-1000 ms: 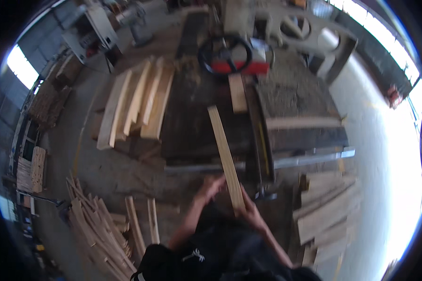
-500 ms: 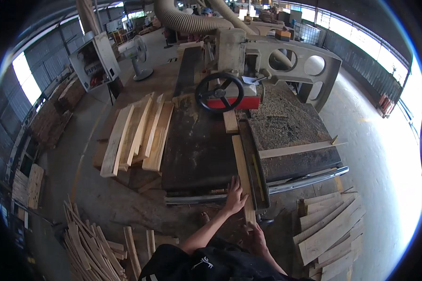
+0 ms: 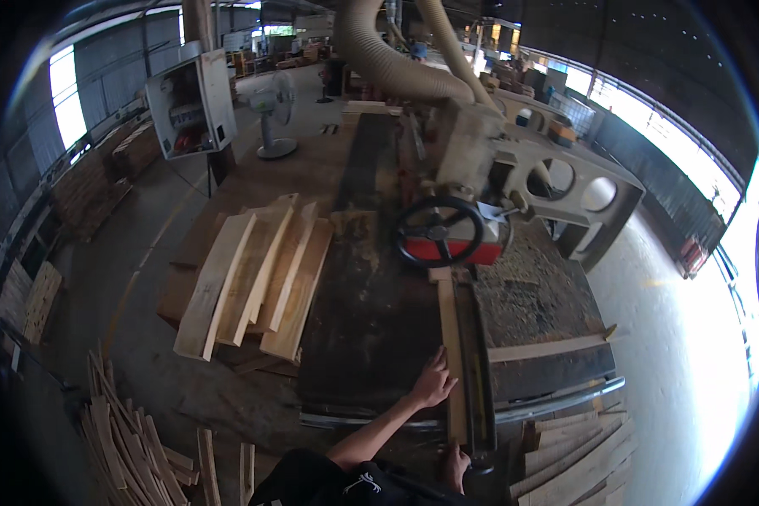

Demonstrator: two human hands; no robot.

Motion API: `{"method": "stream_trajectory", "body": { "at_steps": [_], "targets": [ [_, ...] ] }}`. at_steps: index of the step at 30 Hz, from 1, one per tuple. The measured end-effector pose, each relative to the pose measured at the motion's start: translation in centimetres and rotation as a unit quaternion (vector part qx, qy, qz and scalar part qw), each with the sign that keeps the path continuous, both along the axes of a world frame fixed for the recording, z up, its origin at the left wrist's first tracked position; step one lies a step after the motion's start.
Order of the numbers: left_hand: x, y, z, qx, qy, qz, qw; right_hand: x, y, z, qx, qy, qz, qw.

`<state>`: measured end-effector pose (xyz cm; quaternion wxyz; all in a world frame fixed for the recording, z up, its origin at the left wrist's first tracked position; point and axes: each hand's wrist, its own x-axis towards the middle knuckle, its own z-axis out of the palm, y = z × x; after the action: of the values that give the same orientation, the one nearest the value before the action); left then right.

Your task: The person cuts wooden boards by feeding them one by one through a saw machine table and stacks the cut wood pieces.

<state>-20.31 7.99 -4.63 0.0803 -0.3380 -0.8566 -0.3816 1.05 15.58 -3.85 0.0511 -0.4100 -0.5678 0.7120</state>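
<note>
A long, narrow wooden board (image 3: 453,337) lies on the dark machine table, alongside a straight metal fence (image 3: 484,396). My left hand (image 3: 433,381) rests against the board's left side, fingers stretched toward it. At the near end, my right hand (image 3: 455,465) is closed on the board, with some of its fingers hidden. The far end of the board is close to a short wooden piece (image 3: 439,274) below a black handwheel (image 3: 440,232). The machine's red-fronted head (image 3: 489,253) stands there, and any blade is hidden.
Several cut boards (image 3: 215,287) lie at the table's left. Thin offcuts (image 3: 122,438) are heaped at lower left, and wider boards (image 3: 578,464) at lower right. Sawdust (image 3: 523,291) and a wooden strip (image 3: 548,347) lie right of the fence. A fan (image 3: 271,110) stands beyond.
The board has moved forward along the fence toward the machine head, with both hands following it. The whole view has also shifted and tilted.
</note>
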Motion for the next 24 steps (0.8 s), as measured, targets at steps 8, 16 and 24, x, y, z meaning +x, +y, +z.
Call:
{"method": "stream_trajectory", "body": {
  "at_steps": [8, 16, 24],
  "targets": [
    [-6.7, -23.6, 10.4, 0.061, -0.043, 0.199, 0.977, -4.7, 2.2, 2.3, -0.027, -0.083, 0.058, 0.995],
    [-7.7, -50.8, 16.1, -0.029, 0.089, 0.549, 0.83, -8.8, 2.8, 1.8, -0.115, -0.005, 0.038, 0.993],
    [-8.4, -52.2, 15.3, -0.049, -0.187, 0.484, 0.854, -12.0, 4.3, 0.3, -0.164, 0.017, 0.044, 0.985]
  ]
}}
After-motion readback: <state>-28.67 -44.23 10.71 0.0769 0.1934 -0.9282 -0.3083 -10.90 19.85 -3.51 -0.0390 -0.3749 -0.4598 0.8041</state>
